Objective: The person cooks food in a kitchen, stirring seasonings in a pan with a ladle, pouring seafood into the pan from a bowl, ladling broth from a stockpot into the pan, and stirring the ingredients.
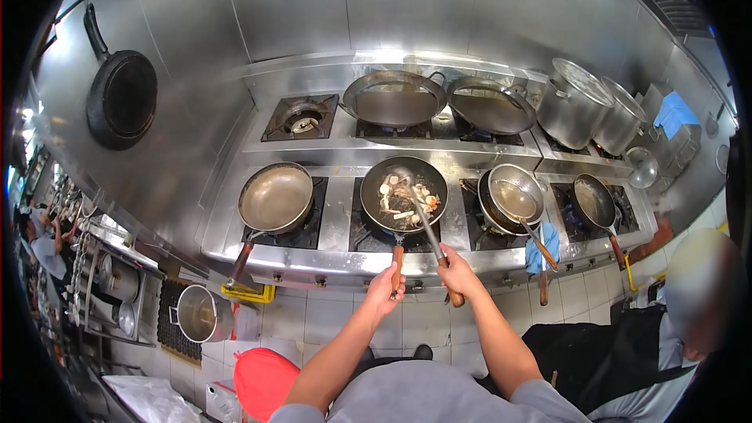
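My left hand [384, 290] is wrapped round the wooden handle of a dark frying pan [374, 215] on the front middle burner. Pieces of food [398, 202], pale with some orange, lie in the pan; they look like seafood, but I cannot tell the exact kind. In my right hand [460, 272] is the wooden grip of a long metal ladle [427, 227]. Its head reaches into the pan among the food and is partly blurred.
To the left sits another pan [276, 197]; to the right, a pan with a strainer [515, 194] and a small pan [594, 202]. Wide pans [394, 102] and tall pots [572, 110] line the back row. A person in a black apron [603, 352] is close on my right.
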Tool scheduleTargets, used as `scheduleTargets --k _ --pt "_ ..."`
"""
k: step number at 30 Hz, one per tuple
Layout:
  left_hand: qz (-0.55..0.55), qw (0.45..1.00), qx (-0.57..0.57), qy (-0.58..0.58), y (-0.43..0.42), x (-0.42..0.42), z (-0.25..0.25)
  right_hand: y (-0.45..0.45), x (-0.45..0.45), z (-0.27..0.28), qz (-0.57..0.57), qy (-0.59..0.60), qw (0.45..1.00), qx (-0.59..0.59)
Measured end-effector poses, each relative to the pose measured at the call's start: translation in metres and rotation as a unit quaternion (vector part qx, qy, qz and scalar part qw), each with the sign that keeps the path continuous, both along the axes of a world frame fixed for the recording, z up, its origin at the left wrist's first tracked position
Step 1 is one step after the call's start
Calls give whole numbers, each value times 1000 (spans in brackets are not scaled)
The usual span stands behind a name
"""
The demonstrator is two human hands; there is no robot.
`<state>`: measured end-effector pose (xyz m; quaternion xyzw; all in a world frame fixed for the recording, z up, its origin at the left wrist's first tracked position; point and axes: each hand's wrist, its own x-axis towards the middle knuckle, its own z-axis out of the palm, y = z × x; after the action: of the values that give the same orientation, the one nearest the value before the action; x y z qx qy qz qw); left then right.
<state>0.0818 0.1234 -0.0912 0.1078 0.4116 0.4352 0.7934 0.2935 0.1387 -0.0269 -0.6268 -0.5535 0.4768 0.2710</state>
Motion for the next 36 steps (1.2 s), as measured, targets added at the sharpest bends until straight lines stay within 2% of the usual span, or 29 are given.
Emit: scheduleTargets --k 3,5,9,11,12,14,15,17,18,19,22,26,28,32,34,36 --pt "3 1000 3 -4 1 -3 -1 -13 11 30 70 -18 997 -12" --pt "4 1000 6 -13 1 -4 -1 -27 41 45 155 -60 986 0" --pt "17 1000 4 -17 1 -6 -3 -51 80 64 158 -103 979 -81" --pt "14 1000 7 -19 1 -4 -4 -53 84 44 126 -119 983 58" --pt "13 1000 5 -15 1 -3 -3 -51 81 30 124 -118 984 55" --pt "10 1000 3 -9 0 -2 -2 -42 68 -3 55 -114 979 157" --pt "12 1000 3 -11 0 -1 -2 -37 62 -18 52 -113 980 156" --pt "11 1000 5 -13 0 -1 -1 -31 51 -38 26 -168 962 212" --pt "12 1000 5 -8 0 0 -1 -41 31 18 8 -39 999 -23" --pt "13 1000 6 -3 0 0 0 -45 32 17 7 -39 999 -22" --pt "9 1000 3 -8 1 -3 0 -55 41 18 36 209 972 -102" --pt "10 1000 -1 -7 0 -3 -1 -54 42 13 39 231 969 -76" --pt "6 1000 3 2 0 -4 2 -40 32 6 8 49 998 -24" --pt "4 1000 2 -8 3 -4 -1 -21 26 -25 -31 77 996 -17" --pt "2 1000 3 -8 2 -5 1 -25 24 -21 -11 215 972 -90" --pt "0 1000 11 -11 2 -6 -4 -35 30 -8 24 224 969 -99"
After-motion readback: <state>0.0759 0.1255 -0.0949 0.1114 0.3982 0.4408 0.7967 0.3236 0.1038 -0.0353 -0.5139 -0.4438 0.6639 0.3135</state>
